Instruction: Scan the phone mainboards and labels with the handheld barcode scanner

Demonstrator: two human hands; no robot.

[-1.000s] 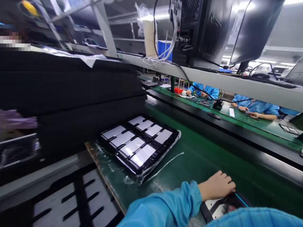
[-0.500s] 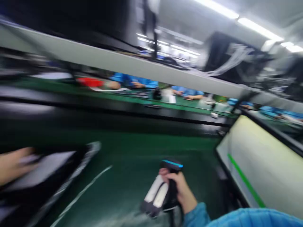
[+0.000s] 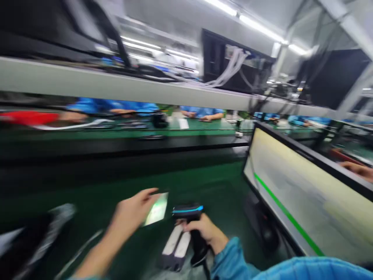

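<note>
L hand [image 3: 131, 213] pinches thin rect. panel [image 3: 157, 210], pale w/ greenish glare. R hand [image 3: 207, 230] grips blk handheld device [image 3: 186, 214] w/ glowing blue strip [image 3: 190, 210], over green tabletop [image 3: 218, 190].

A thin pale rectangular panel [image 3: 158, 210] sits in my left hand [image 3: 131, 214] at seven o'clock, a black gun-shaped scanner [image 3: 186, 212] in my right hand [image 3: 205, 230] at six, over a flat dark-green bench [image 3: 116, 182]; a black-framed rectangular monitor [image 3: 300, 188] stands at four, a plastic-wrapped black tray [image 3: 35, 237] at eight.
</note>
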